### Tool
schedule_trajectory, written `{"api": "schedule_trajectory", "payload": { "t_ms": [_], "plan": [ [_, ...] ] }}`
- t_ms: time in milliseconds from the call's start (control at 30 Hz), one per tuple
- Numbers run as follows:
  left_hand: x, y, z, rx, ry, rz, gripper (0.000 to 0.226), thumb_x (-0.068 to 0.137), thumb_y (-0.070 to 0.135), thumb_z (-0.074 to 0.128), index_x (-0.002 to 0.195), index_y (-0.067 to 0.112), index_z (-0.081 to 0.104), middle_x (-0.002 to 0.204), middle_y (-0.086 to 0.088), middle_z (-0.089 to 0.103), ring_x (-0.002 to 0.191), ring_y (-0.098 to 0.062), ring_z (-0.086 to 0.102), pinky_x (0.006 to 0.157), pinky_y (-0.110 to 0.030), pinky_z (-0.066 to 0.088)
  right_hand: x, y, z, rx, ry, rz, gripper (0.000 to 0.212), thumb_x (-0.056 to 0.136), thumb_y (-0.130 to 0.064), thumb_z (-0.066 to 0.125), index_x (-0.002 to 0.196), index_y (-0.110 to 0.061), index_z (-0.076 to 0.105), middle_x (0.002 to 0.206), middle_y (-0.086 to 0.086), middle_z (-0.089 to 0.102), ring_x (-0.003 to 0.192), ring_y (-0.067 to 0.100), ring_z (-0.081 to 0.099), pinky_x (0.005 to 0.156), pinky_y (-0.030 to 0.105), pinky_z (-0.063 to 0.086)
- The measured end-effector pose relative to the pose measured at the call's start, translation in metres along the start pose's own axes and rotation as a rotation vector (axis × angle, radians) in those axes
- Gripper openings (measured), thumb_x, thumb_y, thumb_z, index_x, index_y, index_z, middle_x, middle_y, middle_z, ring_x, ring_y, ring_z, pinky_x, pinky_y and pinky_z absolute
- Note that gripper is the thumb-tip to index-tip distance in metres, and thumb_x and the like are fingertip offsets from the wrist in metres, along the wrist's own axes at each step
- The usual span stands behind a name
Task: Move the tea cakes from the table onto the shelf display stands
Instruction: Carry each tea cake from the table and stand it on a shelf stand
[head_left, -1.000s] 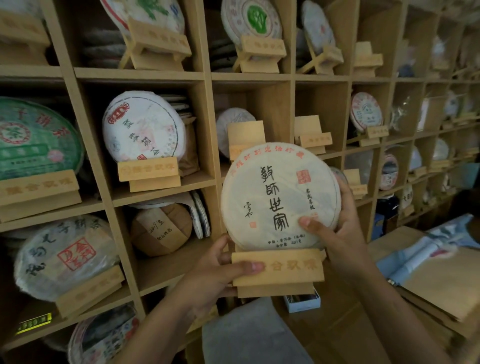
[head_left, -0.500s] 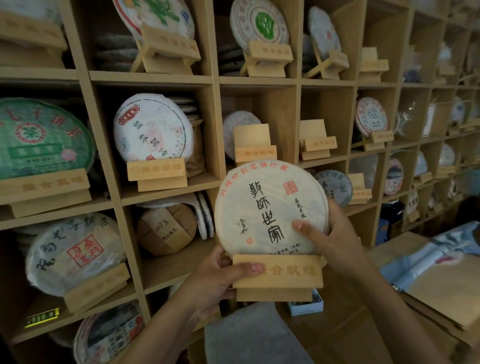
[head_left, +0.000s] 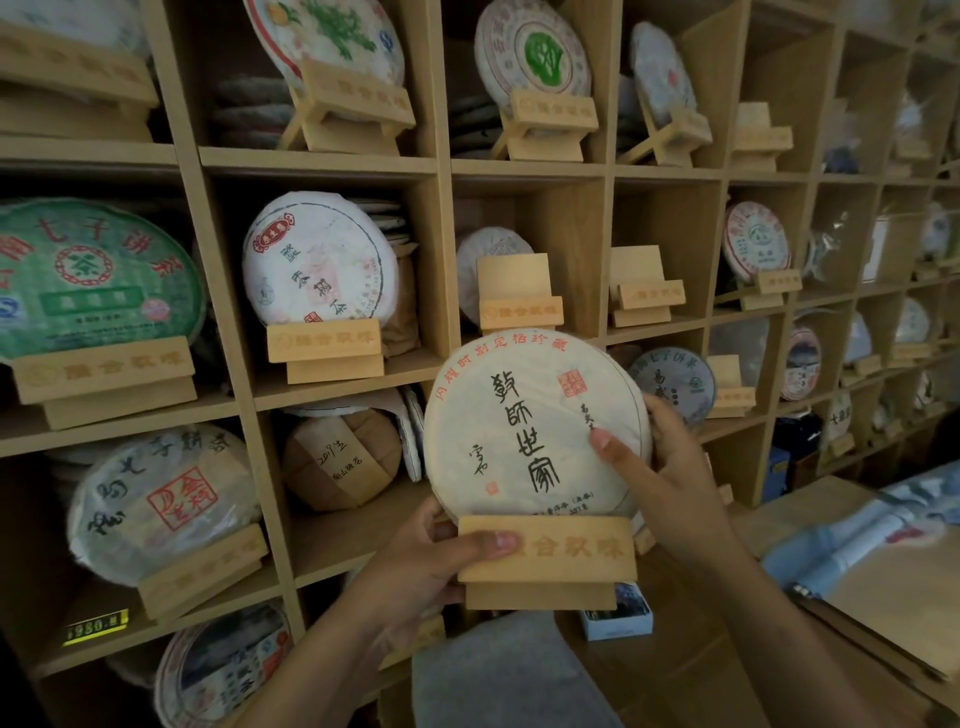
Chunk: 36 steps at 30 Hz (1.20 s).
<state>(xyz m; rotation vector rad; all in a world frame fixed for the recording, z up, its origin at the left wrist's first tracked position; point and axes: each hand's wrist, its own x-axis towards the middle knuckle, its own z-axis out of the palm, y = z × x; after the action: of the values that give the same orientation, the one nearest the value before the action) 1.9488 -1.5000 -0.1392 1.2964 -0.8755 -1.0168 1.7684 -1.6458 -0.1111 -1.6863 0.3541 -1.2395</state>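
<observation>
Cake (head_left: 524, 421), round, paper-wrapped w/ black brush characters, sits upright in wood stand (head_left: 548, 553), both held up in front of shelf (head_left: 332, 374), not set in any cubby. Left hand (head_left: 431, 566) grips stand's left end: thumb across front bar, fingers curled behind. Right hand (head_left: 670, 478) pinches cake's right edge, thumb flat on face, fingers wrapped round the back rim. Cake bottom is tucked behind stand's front bar.

Just above cake, empty stand (head_left: 519, 299) in mid cubby, w/ a pale wrapped cake behind it. Another empty stand (head_left: 644, 293) one cubby right. Left cubbies: white cake (head_left: 317, 270) on its stand, green cake (head_left: 93, 280) further left. Brown bundle (head_left: 340, 460) in cubby left of held cake. Table (head_left: 779, 519) at lower right, blue cloth (head_left: 852, 540) on it.
</observation>
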Motion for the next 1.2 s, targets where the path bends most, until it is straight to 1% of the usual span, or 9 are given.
{"api": "schedule_trajectory", "payload": {
  "t_ms": [267, 467, 567, 667, 767, 833, 933, 1067, 1200],
  "plan": [
    [-0.002, -0.004, -0.009, 0.006, 0.023, 0.0, 0.077, 0.046, 0.023, 0.09, 0.117, 0.026, 0.06, 0.098, 0.0, 0.078, 0.084, -0.016, 0.075, 0.059, -0.026, 0.058, 0.003, 0.012, 0.0, 0.016, -0.042, 0.153, 0.045, 0.073, -0.044, 0.069, 0.115, -0.028, 0.065, 0.108, -0.006, 0.076, 0.097, 0.012, 0.073, 0.077, 0.035, 0.061],
    [-0.005, -0.016, -0.015, 0.003, 0.076, -0.024, 0.076, 0.046, 0.024, 0.096, 0.113, 0.029, 0.061, 0.098, 0.0, 0.078, 0.086, -0.016, 0.075, 0.064, -0.031, 0.06, 0.015, 0.017, 0.006, 0.021, -0.162, 0.23, 0.014, 0.092, -0.023, 0.064, 0.103, -0.032, 0.068, 0.093, -0.021, 0.076, 0.083, -0.004, 0.071, 0.061, 0.01, 0.054],
    [-0.007, -0.021, -0.021, -0.013, 0.107, -0.03, 0.075, 0.049, 0.024, 0.097, 0.114, 0.028, 0.06, 0.098, -0.001, 0.078, 0.085, -0.015, 0.075, 0.063, -0.03, 0.059, 0.014, 0.022, 0.013, -0.007, -0.189, 0.233, 0.021, 0.091, -0.024, 0.064, 0.109, -0.034, 0.065, 0.108, -0.013, 0.075, 0.094, 0.0, 0.07, 0.07, 0.018, 0.057],
    [-0.008, -0.021, -0.029, -0.027, 0.137, -0.025, 0.084, 0.044, 0.026, 0.097, 0.118, 0.027, 0.058, 0.099, 0.0, 0.078, 0.086, -0.015, 0.075, 0.062, -0.03, 0.059, 0.01, 0.028, 0.019, -0.086, -0.118, 0.159, 0.038, 0.079, -0.044, 0.071, 0.113, -0.046, 0.053, 0.109, -0.026, 0.065, 0.096, -0.005, 0.064, 0.064, 0.016, 0.057],
    [-0.009, -0.025, -0.041, -0.02, 0.185, -0.019, 0.09, 0.04, 0.03, 0.098, 0.121, 0.028, 0.059, 0.108, 0.0, 0.075, 0.095, -0.018, 0.072, 0.065, -0.032, 0.06, 0.006, 0.042, 0.025, -0.067, -0.184, 0.238, 0.066, 0.061, -0.061, 0.072, 0.12, -0.036, 0.054, 0.118, -0.017, 0.065, 0.099, 0.003, 0.067, 0.072, 0.022, 0.059],
    [-0.009, -0.029, -0.051, -0.019, 0.206, -0.023, 0.089, 0.043, 0.03, 0.097, 0.123, 0.028, 0.059, 0.114, -0.002, 0.072, 0.101, -0.02, 0.07, 0.072, -0.036, 0.061, 0.0, 0.053, 0.033, -0.061, -0.312, 0.298, 0.061, 0.059, -0.06, 0.075, 0.114, -0.04, 0.058, 0.114, -0.015, 0.071, 0.098, -0.001, 0.068, 0.073, 0.02, 0.058],
    [-0.007, -0.034, -0.063, -0.019, 0.216, -0.023, 0.08, 0.05, 0.023, 0.094, 0.122, 0.027, 0.059, 0.112, -0.003, 0.072, 0.089, -0.015, 0.074, 0.065, -0.031, 0.06, -0.006, 0.068, 0.048, -0.067, -0.451, 0.324, 0.051, 0.069, -0.044, 0.079, 0.114, -0.041, 0.056, 0.105, -0.032, 0.07, 0.097, -0.012, 0.064, 0.07, 0.012, 0.055],
    [-0.001, -0.042, -0.081, 0.002, 0.243, -0.041, 0.084, 0.046, 0.027, 0.098, 0.12, 0.029, 0.06, 0.111, -0.002, 0.072, 0.087, -0.012, 0.074, 0.064, -0.028, 0.059, -0.002, 0.086, 0.065, -0.02, -0.491, 0.363, 0.056, 0.072, -0.035, 0.083, 0.12, -0.037, 0.055, 0.108, -0.027, 0.07, 0.099, -0.005, 0.066, 0.069, 0.013, 0.055],
    [0.01, -0.052, -0.105, 0.02, 0.276, -0.059, 0.095, 0.039, 0.034, 0.097, 0.125, 0.029, 0.057, 0.114, -0.004, 0.071, 0.102, -0.021, 0.071, 0.075, -0.037, 0.061, 0.007, 0.105, 0.083, 0.018, -0.505, 0.388, 0.064, 0.064, -0.038, 0.084, 0.122, -0.03, 0.057, 0.112, -0.019, 0.072, 0.103, 0.0, 0.067, 0.075, 0.017, 0.056]
  ]
}}
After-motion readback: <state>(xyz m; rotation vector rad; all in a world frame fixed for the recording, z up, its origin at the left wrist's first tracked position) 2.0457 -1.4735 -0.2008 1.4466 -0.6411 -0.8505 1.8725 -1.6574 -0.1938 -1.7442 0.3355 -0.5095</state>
